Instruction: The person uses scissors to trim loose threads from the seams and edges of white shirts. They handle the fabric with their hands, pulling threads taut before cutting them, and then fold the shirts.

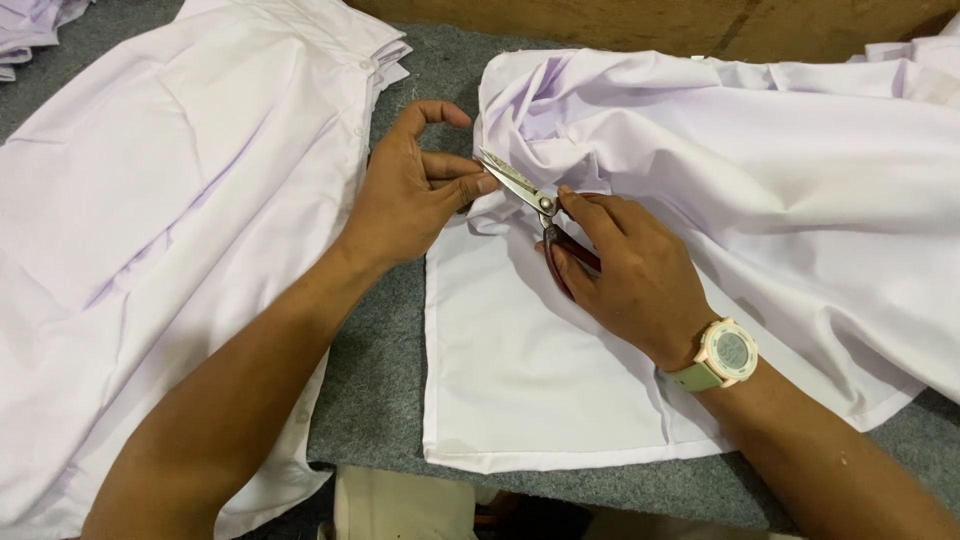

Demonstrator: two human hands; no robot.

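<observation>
A white garment [760, 190] lies rumpled on the grey felt table [375, 370], its flat lower panel spread toward me. My right hand [625, 275], with a pale green wristwatch [722, 358] on the wrist, grips a pair of scissors [528, 192] with dark red handles. The steel blades point up and left, toward the bunched edge of the garment. My left hand [410, 190] pinches a bit of the white cloth right at the blade tips, index finger curled above.
A stack of folded white garments [170, 210] with buttons along its edge covers the left half of the table. More white cloth [35, 25] shows at the top left corner. A brown wooden surface [650, 25] runs along the back.
</observation>
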